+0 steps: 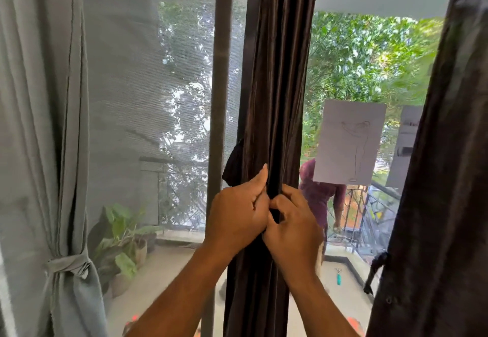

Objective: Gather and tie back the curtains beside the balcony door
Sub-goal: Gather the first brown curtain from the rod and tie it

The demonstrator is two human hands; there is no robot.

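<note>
Both hands meet at centre frame, knuckles touching. Left hand [239, 211] is closed around the gathered dark brown satin curtain [274, 86], thumb raised along a fold; right hand [291, 224] is clenched on the same bundle just beside it, fingers curled into the cloth. The curtain hangs as a narrow upright column against the dark door frame post [219, 99]. Far left, a grey cotton curtain [39, 99] is already cinched by a knotted grey fabric tie [70, 262]. Another dark curtain [449, 178] hangs at the right edge.
</note>
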